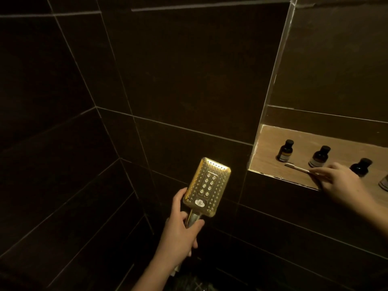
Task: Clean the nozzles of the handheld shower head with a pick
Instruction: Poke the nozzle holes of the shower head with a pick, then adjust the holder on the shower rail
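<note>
A rectangular metal shower head (206, 186) with rows of nozzles faces me, lit yellowish, low in the middle. My left hand (181, 227) grips its handle from below and holds it upright. On the lit wall niche ledge (270, 162) at the right lies a thin white toothbrush-like pick (297, 168), bristle end to the left. My right hand (338, 181) reaches into the niche, and its fingertips pinch the pick's right end. The pick still rests on the ledge.
Several small dark bottles stand in the niche: one (285, 151), another (319, 156) and a third (360, 167) behind my right hand. Dark tiled walls (168, 80) surround the corner. The scene is dim except for the niche.
</note>
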Tool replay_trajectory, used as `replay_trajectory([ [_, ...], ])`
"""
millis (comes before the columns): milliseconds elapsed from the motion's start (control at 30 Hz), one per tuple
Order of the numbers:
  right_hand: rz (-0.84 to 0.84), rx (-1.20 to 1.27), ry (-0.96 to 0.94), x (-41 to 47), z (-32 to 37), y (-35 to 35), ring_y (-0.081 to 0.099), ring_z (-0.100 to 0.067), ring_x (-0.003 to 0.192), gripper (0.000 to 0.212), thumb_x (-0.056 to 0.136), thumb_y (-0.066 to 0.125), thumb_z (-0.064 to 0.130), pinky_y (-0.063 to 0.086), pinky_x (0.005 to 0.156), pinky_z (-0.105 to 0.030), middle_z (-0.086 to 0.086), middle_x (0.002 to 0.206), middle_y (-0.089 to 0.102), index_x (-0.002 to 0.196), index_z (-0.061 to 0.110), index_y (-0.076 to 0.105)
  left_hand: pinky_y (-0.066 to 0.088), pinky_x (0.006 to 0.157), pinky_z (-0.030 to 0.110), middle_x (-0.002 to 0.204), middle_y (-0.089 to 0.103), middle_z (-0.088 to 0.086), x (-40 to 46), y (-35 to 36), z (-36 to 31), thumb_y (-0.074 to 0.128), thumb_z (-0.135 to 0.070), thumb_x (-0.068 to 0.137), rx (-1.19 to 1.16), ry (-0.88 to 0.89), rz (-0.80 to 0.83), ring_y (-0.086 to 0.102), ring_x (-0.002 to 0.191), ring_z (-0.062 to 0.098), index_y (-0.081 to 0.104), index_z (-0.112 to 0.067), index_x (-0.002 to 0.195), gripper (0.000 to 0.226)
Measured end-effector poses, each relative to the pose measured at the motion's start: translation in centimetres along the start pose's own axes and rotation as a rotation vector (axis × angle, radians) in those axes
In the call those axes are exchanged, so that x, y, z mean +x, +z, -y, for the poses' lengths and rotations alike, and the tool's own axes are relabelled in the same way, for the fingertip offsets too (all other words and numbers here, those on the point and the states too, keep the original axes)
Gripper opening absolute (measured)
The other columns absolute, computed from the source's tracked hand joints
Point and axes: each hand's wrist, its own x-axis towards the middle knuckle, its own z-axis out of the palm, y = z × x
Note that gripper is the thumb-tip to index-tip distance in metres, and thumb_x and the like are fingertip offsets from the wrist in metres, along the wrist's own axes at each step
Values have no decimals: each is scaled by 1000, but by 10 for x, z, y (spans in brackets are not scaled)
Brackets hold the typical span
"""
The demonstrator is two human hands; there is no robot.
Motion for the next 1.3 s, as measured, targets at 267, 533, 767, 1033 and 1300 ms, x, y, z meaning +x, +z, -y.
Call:
replay_trajectory([
  [267,-50,-2,-29,-15,37,-23,55,-29,105,40,83,73,21,51,87,-49,-11,114,58,122,16,64,49,43,29,103,72,7,-4,-9,7,71,-12,93,-29,3,-54,63,55,20,20,-63,143,88],
  [533,-120,138,-727,-31,199,-33,57,-17,97,33,78,74,10,54,75,-29,-5,110,59,111,14,68,50,45,31,102,72,5,-20,-62,1,73,-11,91,-50,22,-251,64,56,20,23,-67,140,89],
  [767,2,298,-1075,-21,390,-52,52,-5,98,23,92,58,27,53,80,-26,10,113,50,114,28,65,47,40,31,102,72,10,-70,-171,-29,73,-8,91,-21,95,-570,63,52,22,26,-64,137,87],
  [1033,127,579,-1179,-47,601,-127,61,-12,93,21,94,59,25,56,77,-28,6,109,56,114,26,65,46,40,30,102,74,6,-163,-286,-79,71,-7,92,13,171,-955,61,52,22,26,-65,137,86],
  [1300,317,933,-1282,-94,752,-211,61,-12,90,29,95,60,19,50,69,-26,4,102,60,124,20,59,47,43,30,114,67,5,-232,-346,-123,63,-9,98,24,253,-1269,59,55,17,15,-63,143,85],
])
